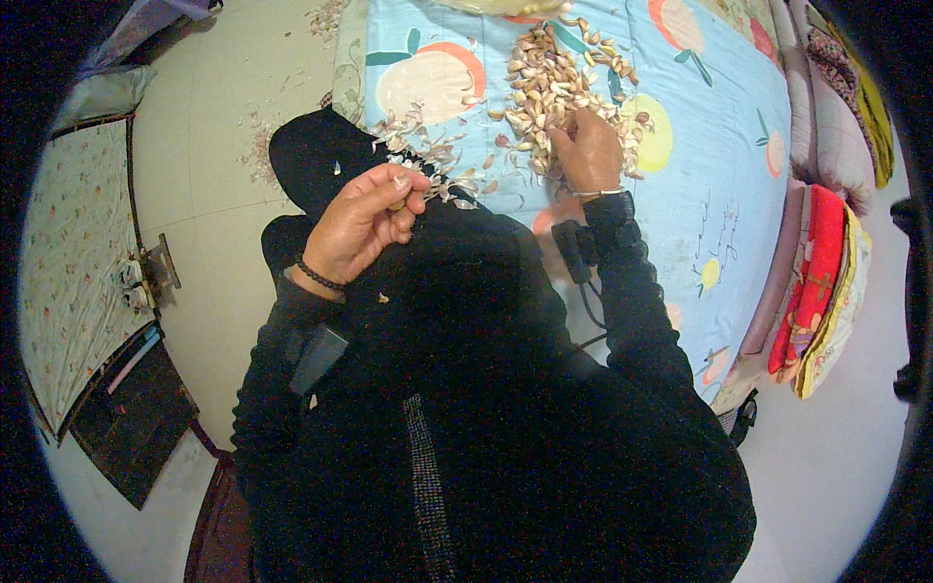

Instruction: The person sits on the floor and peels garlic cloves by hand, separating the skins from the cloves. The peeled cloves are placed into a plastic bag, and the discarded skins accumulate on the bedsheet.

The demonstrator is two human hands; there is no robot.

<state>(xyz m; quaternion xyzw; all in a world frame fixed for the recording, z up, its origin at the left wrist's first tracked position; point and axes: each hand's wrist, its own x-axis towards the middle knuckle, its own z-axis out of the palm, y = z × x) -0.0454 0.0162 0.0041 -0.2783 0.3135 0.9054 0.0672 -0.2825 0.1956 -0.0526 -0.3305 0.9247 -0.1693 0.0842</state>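
A heap of unpeeled garlic cloves (539, 80) lies on a blue fruit-print quilt (503, 29). My right hand (592, 151) reaches into the near side of this heap, touching the cloves. Its fingertips are hidden among them, so whether it grips one does not show. Over my dark-clothed lap, my left hand (364, 218) has curled fingers, with the thumb laid against the index finger. Something small and pale may sit inside the curl, but this is unclear. Loose papery garlic skins (437, 157) are scattered just beyond the left hand, on the quilt and my leg.
More skins (259, 153) litter the pale floor (219, 167) at left. A translucent plastic bag (503, 6) lies at the quilt's far edge. Folded red bedding (813, 270) is stacked at right. At far left stands a cloth-covered table (80, 270). A cable (589, 302) hangs by my right forearm.
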